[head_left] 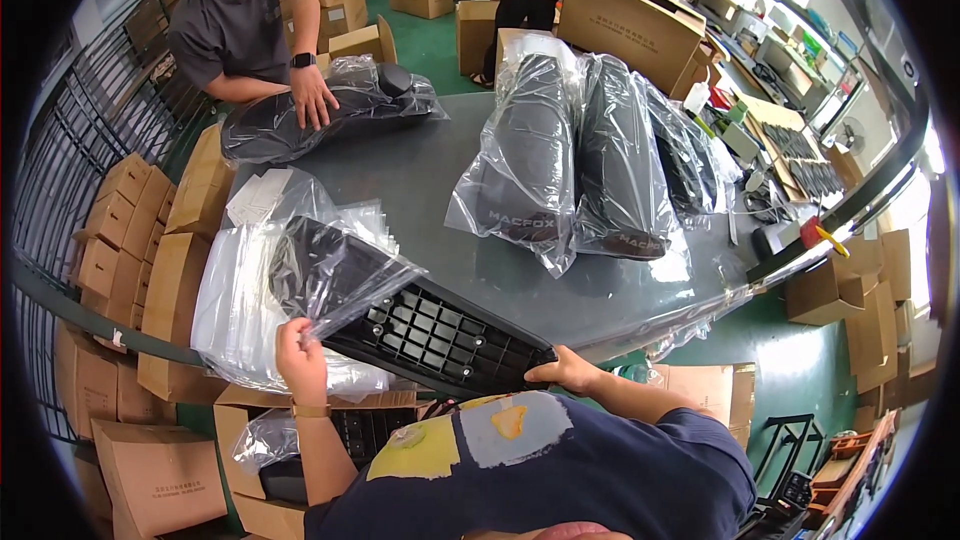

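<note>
A long black seat (pixel 440 325), its ribbed grid underside turned up, lies slantwise over the near edge of the grey table (pixel 420 190). Its far-left end is inside a transparent plastic bag (pixel 350 285). My left hand (pixel 300 358) pinches the bag's open edge beside the seat. At the seat's near-right end, my right hand (pixel 563 370) is closed around the tip, thumb on top. Under the bagged end lies a stack of flat transparent bags (pixel 235 315).
Several bagged black seats (pixel 527 155) lie on the table's right half. Across the table, a co-worker's hand (pixel 313 98) rests on another bagged seat (pixel 265 135). Below the near edge stands an open carton (pixel 235 440) with a seat inside. Cartons (pixel 125 230) are stacked left.
</note>
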Available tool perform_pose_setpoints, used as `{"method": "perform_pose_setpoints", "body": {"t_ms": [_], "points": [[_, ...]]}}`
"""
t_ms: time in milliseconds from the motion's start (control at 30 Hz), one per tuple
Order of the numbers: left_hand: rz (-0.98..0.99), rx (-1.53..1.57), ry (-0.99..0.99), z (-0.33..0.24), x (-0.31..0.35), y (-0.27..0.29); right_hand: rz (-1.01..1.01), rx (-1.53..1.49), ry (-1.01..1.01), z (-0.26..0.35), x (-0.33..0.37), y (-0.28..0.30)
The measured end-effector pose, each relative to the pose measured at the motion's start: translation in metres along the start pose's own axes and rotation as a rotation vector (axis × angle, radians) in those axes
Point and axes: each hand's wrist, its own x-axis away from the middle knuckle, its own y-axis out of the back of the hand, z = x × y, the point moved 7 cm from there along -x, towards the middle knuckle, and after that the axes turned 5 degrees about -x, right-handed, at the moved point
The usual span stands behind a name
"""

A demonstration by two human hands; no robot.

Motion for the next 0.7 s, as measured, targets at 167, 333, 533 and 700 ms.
{"method": "perform_pose_setpoints", "body": {"t_ms": [167,333,533,700], "points": [[0.161,0.188,-0.159,-0.067,0.027,-0.038,-0.039,-0.072,-0.021,0.001,0.003,-0.001],[0.482,0.309,-0.225,-0.131,0.053,-0.064,-0.049,-0.163,-0.009,-0.012,-0.002,0.002],[0.825,0.52,-0.336,-0.165,0.078,-0.085,-0.086,-0.166,0.048,-0.022,-0.01,0.006],[0.886,0.573,-0.448,-0.183,0.073,-0.089,-0.043,-0.286,0.063,-0.026,-0.005,0.001]]}}
